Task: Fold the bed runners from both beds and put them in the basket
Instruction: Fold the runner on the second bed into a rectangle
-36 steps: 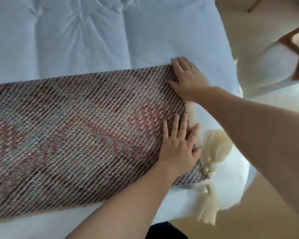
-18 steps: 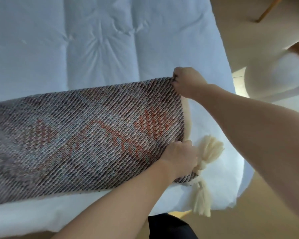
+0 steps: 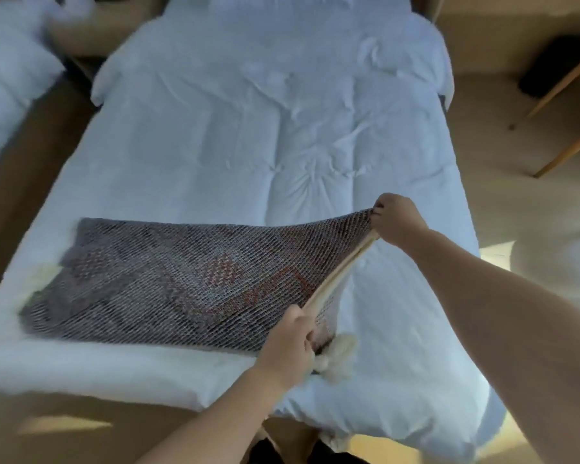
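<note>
A brown woven bed runner [image 3: 168,279] with a red pattern and cream tassels lies across the foot of the white bed [image 3: 248,135]. Its right end is lifted off the duvet, showing a cream underside edge. My right hand [image 3: 397,217] is closed on the far right corner, raised above the bed. My left hand [image 3: 288,339] is closed on the near right corner, just beside a cream tassel [image 3: 335,360]. The runner's left end rests flat, with another tassel at the bed's left edge. No basket is in view.
A second white bed [image 3: 4,78] stands at the far left across a brown floor gap. Wooden chair legs [image 3: 570,128] and a dark object stand at the upper right. A white rounded object sits at the right edge.
My hands went from pressing flat on the runner to gripping its right corners and lifting that end. The view has pulled back and now takes in the whole bed.
</note>
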Demonstrator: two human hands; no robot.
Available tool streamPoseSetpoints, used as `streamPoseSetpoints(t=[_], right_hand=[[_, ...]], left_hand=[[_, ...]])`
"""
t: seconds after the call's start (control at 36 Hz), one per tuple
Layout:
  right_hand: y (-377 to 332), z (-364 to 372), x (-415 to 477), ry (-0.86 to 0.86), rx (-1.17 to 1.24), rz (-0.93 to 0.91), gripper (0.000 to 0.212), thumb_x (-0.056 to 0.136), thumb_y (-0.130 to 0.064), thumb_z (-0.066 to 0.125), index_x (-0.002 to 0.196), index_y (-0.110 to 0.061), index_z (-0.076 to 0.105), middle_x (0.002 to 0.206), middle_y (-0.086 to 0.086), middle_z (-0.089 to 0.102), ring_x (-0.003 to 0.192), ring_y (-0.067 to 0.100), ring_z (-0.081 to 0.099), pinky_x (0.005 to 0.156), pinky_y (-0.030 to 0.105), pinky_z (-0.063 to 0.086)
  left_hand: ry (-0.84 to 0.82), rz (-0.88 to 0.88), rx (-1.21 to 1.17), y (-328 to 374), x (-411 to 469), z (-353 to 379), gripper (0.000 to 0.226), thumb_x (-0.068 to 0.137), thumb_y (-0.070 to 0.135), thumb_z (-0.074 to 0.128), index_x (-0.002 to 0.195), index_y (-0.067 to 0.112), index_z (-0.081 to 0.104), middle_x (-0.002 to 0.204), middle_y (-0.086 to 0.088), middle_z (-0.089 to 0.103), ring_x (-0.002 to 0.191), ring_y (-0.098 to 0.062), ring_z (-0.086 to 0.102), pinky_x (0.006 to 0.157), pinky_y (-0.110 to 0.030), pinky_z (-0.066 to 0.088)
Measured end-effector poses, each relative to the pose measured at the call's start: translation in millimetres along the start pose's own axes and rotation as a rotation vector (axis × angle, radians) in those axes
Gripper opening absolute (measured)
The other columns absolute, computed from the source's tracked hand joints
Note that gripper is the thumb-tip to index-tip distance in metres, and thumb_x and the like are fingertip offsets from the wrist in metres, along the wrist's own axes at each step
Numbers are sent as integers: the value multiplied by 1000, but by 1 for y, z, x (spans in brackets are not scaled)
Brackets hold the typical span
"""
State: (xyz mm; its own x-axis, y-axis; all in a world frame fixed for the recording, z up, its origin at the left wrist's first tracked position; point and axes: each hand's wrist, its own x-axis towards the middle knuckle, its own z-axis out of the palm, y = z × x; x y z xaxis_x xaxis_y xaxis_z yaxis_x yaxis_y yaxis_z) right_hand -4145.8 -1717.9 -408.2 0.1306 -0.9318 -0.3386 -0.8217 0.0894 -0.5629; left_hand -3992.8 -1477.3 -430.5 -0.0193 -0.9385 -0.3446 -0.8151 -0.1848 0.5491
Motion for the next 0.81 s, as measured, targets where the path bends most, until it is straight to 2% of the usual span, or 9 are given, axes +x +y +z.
streamPoseSetpoints(t=[0.11,0.19,0.28,0.36,0.44,0.5,0.56,0.64,0.81], right_hand=[[-53,-1,-27,20,11,-9,11,88,-14,55,94,-6,60,86,11,62,76,28,59,67,34,49],[-89,7,-48,63,55,2,14,86,-7,51,94,-3,61,75,8,63,65,24,66,56,33,55],[-125,17,-71,106,157,-10,16,88,-6,46,101,-7,55,78,5,56,68,32,69,65,42,60],[-161,26,-92,97,205,-23,20,87,-5,46,106,-12,50,76,6,56,66,33,70,64,40,59],[-192,35,-103,50,264,-38,21,84,2,46,99,-10,54,72,12,61,69,36,69,70,46,60],[-210,41,-106,6,304,-41,24,82,10,43,82,-5,61,76,21,64,67,37,66,74,47,59],[-225,47,-107,-24,351,-29,33,82,15,40,69,-5,63,82,26,65,63,35,64,67,39,60],[-242,54,-105,-61,466,-3,36,87,15,41,67,-4,64,87,23,63,68,36,64,56,31,59],[-275,69,-95,-202,613,32,26,88,13,51,72,-2,64,85,16,60,72,27,63,55,29,58]], left_hand=[[98,-90,-61,-29,-36,-43,24,86,-6,44,85,18,47,103,3,33,78,-16,54,70,-26,50],[130,-120,-88,-54,-57,-67,24,88,-7,46,101,12,56,117,1,33,94,-15,54,86,-20,50],[183,-123,-69,-78,-74,-91,30,89,-4,49,113,11,57,119,-1,44,99,-13,52,89,-17,45],[209,-118,-34,-101,-92,-117,35,89,-3,52,119,13,58,118,-2,56,103,-15,55,91,-24,47],[226,-129,-29,-123,-109,-135,42,88,-4,51,125,14,54,122,-3,54,107,-16,53,93,-23,45],[234,-137,-35,-137,-119,-144,44,87,-5,50,125,17,54,123,-3,53,106,-16,53,93,-25,47],[240,-147,-43,-148,-128,-151,43,88,-5,49,122,19,57,123,-2,52,102,-14,55,91,-23,48],[277,-170,-50,-160,-138,-161,34,89,-3,50,113,18,60,119,-2,50,98,-13,55,90,-18,45],[353,-238,-73,-172,-147,-175,34,89,-2,53,115,19,59,123,-3,49,107,-13,53,97,-19,43]])
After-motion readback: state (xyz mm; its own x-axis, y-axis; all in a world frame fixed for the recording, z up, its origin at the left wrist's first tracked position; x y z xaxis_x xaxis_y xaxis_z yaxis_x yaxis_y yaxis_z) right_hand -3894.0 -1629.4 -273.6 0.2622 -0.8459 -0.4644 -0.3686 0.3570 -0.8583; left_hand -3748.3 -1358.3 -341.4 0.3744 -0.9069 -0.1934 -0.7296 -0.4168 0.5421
